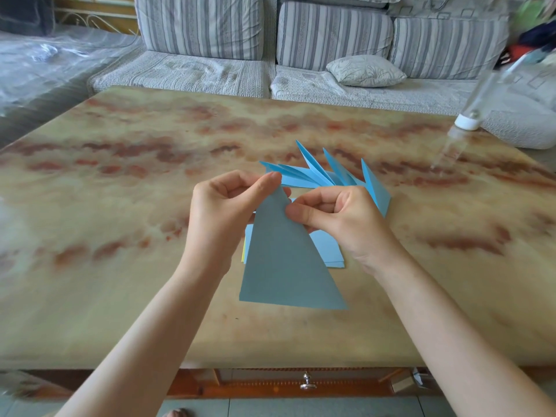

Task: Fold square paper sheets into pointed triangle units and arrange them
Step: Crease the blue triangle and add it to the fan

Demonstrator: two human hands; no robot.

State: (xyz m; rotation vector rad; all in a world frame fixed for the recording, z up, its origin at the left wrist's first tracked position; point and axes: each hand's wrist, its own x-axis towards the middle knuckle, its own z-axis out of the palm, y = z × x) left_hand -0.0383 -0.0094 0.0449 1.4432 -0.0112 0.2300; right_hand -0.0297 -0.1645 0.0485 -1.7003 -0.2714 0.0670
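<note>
- Where the far left goes soft with blur, crinkled clear plastic sheeting [45, 55] lies beside a striped grey sofa [204, 31] that runs along the back
- A marbled table [120, 221] in tan and rust fills the middle, with a metal drawer knob [307, 383] under its near edge
- The left hand [224, 206] pinches the narrow tip of a folded blue paper [285, 266] between thumb and forefinger, the other fingers curled in
- That paper is held over the table between the hands as a tall pointed triangle, wide edge nearest the viewer
- It covers most of a flat stack of blue sheets [328, 251], which shows a yellow sliver at its left edge
- The right hand [340, 224] pinches the paper's right edge just below the tip, thumb on the near face; the fingertips behind the paper are hidden
- Behind the hands, finished blue units [319, 173] fan out on the table, points away; their bases are covered, so the count is unclear
- A pale cushion [365, 70] sits on the sofa seat
- Far right, a clear bottle [467, 115] with a white cap at its lower end is smeared by blur
</note>
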